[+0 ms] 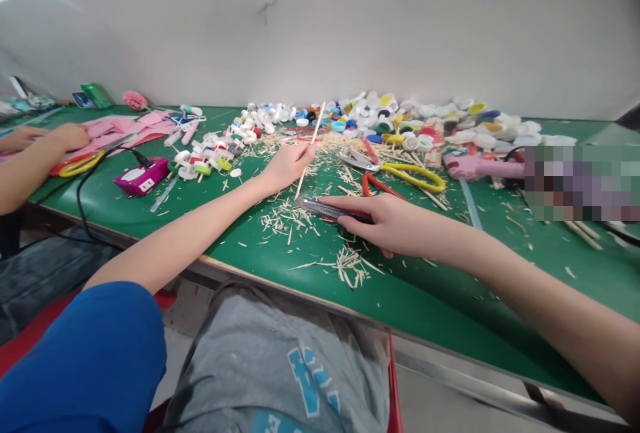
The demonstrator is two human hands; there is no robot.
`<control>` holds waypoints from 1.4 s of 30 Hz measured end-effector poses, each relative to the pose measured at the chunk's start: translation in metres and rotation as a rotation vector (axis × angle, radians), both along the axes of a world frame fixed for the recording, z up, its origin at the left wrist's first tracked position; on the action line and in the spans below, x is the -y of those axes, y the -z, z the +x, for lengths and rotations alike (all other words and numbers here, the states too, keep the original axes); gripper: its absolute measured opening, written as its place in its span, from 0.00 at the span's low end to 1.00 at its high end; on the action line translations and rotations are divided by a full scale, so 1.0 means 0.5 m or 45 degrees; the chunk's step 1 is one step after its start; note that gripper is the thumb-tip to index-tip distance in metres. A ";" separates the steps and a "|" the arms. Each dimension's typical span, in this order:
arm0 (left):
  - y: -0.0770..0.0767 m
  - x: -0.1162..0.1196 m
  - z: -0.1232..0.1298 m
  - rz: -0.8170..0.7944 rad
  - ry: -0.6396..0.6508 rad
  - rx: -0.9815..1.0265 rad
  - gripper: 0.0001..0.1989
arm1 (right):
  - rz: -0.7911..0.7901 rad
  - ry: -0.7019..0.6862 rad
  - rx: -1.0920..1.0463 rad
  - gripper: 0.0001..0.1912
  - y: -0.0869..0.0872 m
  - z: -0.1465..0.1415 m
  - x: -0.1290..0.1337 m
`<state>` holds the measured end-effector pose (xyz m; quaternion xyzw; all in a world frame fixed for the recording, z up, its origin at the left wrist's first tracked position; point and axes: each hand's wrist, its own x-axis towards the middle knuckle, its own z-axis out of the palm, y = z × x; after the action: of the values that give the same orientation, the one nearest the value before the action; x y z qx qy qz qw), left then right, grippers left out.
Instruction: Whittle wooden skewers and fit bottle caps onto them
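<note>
My left hand (289, 165) is closed around a thin wooden stick (318, 122), which slants with its lower end down toward the green table. In my right hand (383, 219) is a utility knife (330, 209), gripped with the index finger stretched along its top. The knife's tip is close to the stick's lower end; whether they touch I cannot tell. Pale wood shavings (287, 219) lie under and around both hands. Just beyond my right hand are yellow-handled scissors (413, 176) and a red-handled tool (377, 183), partly hidden.
Bottle caps (370, 116) are heaped along the wall. Capped stick pieces (205, 156) and a magenta box (143, 177) with a cable lie left. A pink glue gun (480, 167) is at right. Another person's hands (65, 138) rest near pink sheets (113, 129).
</note>
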<state>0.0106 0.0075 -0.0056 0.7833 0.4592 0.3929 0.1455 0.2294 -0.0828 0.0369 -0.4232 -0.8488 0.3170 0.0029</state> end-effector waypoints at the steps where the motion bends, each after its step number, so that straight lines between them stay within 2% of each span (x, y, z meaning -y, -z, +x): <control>1: 0.000 0.000 0.000 -0.001 -0.006 -0.006 0.24 | 0.004 0.000 -0.009 0.30 -0.001 0.000 0.000; 6: -0.001 0.000 -0.004 0.012 -0.015 -0.022 0.23 | 0.060 0.022 -0.025 0.29 0.001 0.006 -0.001; 11: 0.000 -0.002 -0.005 0.023 -0.018 -0.040 0.23 | 0.299 0.054 -0.049 0.30 0.017 0.015 -0.013; 13: 0.000 -0.002 -0.004 0.019 -0.019 -0.042 0.23 | 0.333 0.056 -0.043 0.30 0.022 0.015 -0.017; 20: -0.001 0.001 -0.002 0.014 -0.003 -0.022 0.23 | 0.295 0.006 -0.012 0.29 0.026 0.015 -0.022; 26: 0.001 0.003 -0.002 -0.009 0.005 -0.009 0.24 | 0.072 -0.005 0.010 0.29 0.020 0.022 -0.021; 30: 0.000 0.002 -0.002 0.003 0.011 -0.004 0.24 | 0.032 0.001 0.003 0.29 0.021 0.024 -0.022; 37: 0.003 0.000 -0.002 0.013 0.007 -0.010 0.24 | 0.056 0.029 -0.029 0.28 0.016 0.025 -0.020; 42: 0.002 0.000 -0.002 0.010 -0.004 -0.022 0.24 | 0.182 0.063 -0.014 0.30 0.009 0.025 -0.021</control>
<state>0.0097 0.0075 -0.0065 0.7865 0.4602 0.3882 0.1377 0.2418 -0.0722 0.0324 -0.4409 -0.8586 0.2577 0.0455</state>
